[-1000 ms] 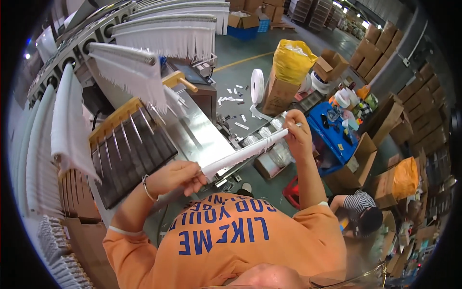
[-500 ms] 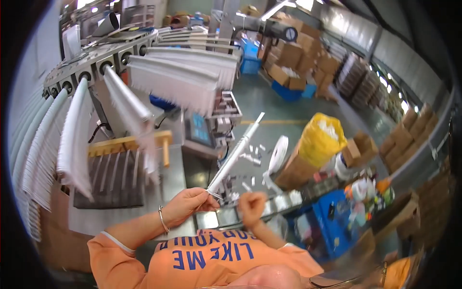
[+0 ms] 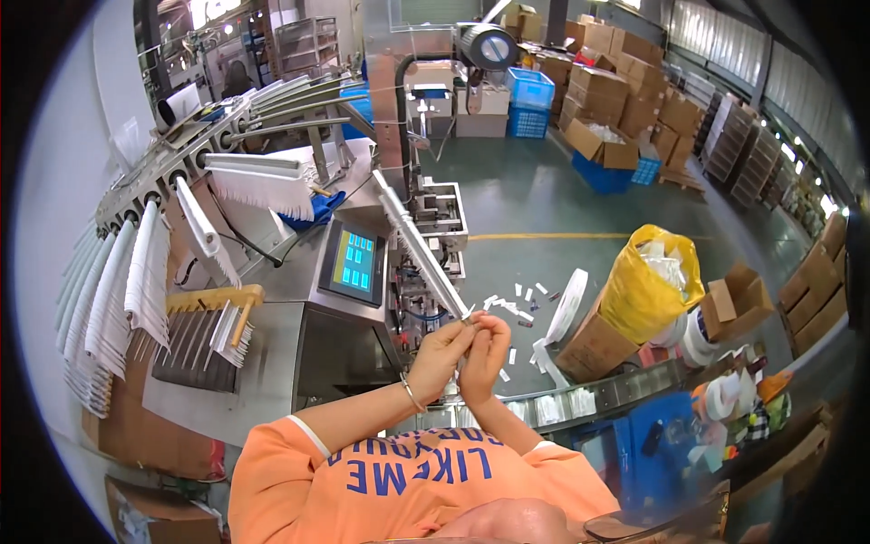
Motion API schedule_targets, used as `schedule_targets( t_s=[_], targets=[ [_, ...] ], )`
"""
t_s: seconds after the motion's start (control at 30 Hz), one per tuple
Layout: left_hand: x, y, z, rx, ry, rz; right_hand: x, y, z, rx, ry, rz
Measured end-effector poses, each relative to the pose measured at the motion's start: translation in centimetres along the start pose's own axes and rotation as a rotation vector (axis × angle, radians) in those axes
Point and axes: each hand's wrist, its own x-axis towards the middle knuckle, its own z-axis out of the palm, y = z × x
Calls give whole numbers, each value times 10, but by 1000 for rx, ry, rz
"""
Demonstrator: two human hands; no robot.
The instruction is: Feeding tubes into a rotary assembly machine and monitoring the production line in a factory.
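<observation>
A long, thin white ridged piece on a rod (image 3: 422,247) slants up and away to the left from my hands. My left hand (image 3: 440,359), with a bracelet at its wrist, is closed in a pinch on the near end. Right beside it, my right hand (image 3: 486,355) has its fingers bent together at the same end. A small thin tip shows above the fingertips. What the right fingers hold, if anything, is hidden. To the left, similar white pieces (image 3: 149,263) hang fanned out from a metal machine head (image 3: 136,195).
A touch screen (image 3: 353,263) stands left of my hands. A wooden-handled rack of thin rods (image 3: 213,299) sits on the metal table. Ahead, white scraps (image 3: 521,299) litter the floor. A narrow conveyor (image 3: 625,390), a yellow bag (image 3: 648,290) and cartons (image 3: 739,304) are to the right.
My right hand has come from the right to meet my left hand at the white piece's end. The piece has swung from leaning right to leaning left. The view has shifted too.
</observation>
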Motion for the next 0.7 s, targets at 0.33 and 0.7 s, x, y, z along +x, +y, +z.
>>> schedule_targets(
  t_s=[0.33,0.7],
  targets=[
    [-5,74,-40,1117,-136,787,50,-37,-87,-28,-7,254],
    [44,102,-61,1453,-408,606,69,-55,-117,-22,-151,175]
  ],
)
